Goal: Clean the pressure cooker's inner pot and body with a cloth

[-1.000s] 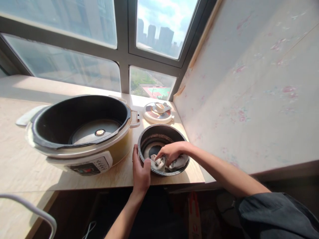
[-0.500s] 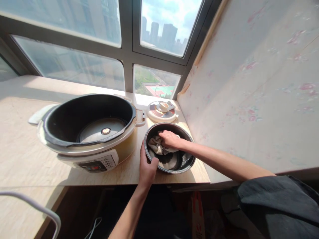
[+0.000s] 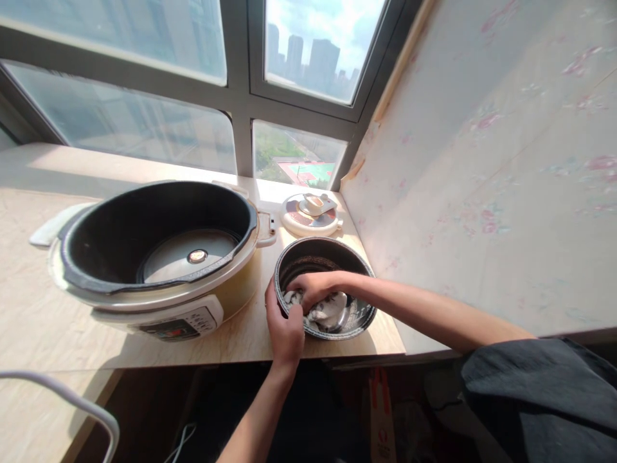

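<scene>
A dark round inner pot (image 3: pixel 337 249) sits on the wooden counter near the right wall. My left hand (image 3: pixel 284 329) grips its near-left rim, thumb over the edge. My right hand (image 3: pixel 313 287) reaches inside the pot, fingers closed on a crumpled white cloth (image 3: pixel 328 314) pressed against the left inner wall. The cloth is partly hidden under my fingers.
A large yellow electric cooker body (image 3: pixel 159 257) stands open to the left, its control panel (image 3: pixel 176 325) facing me. A round white lid (image 3: pixel 311 215) lies behind the pot by the window. A papered wall (image 3: pixel 482 161) closes the right side. A white curved bar (image 3: pixel 62 402) is at lower left.
My right hand has swept the cloth round inside the pot, from the near side to the far side and now to the left wall. My left hand stays on the rim.
</scene>
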Tool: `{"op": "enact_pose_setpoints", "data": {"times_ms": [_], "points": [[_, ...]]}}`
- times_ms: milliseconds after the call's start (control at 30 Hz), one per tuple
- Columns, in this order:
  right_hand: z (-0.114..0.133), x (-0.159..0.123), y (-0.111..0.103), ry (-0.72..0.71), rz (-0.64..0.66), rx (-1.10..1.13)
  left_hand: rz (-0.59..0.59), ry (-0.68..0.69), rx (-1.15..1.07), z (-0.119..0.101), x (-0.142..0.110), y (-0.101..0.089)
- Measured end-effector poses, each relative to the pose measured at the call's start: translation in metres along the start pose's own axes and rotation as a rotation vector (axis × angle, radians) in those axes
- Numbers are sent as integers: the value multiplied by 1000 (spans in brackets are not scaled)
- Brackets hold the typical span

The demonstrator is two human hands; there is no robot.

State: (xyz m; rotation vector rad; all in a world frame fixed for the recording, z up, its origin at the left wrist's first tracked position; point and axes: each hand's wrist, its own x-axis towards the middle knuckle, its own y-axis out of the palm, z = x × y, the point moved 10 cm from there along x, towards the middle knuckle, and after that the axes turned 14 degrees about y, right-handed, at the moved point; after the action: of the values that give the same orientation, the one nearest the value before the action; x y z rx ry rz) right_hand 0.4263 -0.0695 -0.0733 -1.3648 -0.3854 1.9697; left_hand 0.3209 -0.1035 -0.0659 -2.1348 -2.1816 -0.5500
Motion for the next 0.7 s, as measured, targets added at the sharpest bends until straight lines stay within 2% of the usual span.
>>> {"op": "enact_pose_setpoints", "data": {"times_ms": [67,133,200,300,367,500,600,700], "points": [[-5,-8,13,28,149,-113,-3,14,12,-2,0,0],[-10,-19,16,57,227,-236,-2,24,10,-2,0,0],[-14,-30,8,68,233,-276,-6,36,4,-3,-1,0],[-16,-49,-9,72,220,-188,-20,42,3,-4,-1,0],[-13,-62,-21,79,179,-136,-34,42,-3,-5,-1,1],[11,-88,-39,48,-32,-34,-62,42,-37,-8,-2,3],[28,-104,-40,25,-163,110,-78,40,-35,-8,-3,3],[32,-116,-34,-8,-205,153,-96,30,-3,-7,-3,-1]]}}
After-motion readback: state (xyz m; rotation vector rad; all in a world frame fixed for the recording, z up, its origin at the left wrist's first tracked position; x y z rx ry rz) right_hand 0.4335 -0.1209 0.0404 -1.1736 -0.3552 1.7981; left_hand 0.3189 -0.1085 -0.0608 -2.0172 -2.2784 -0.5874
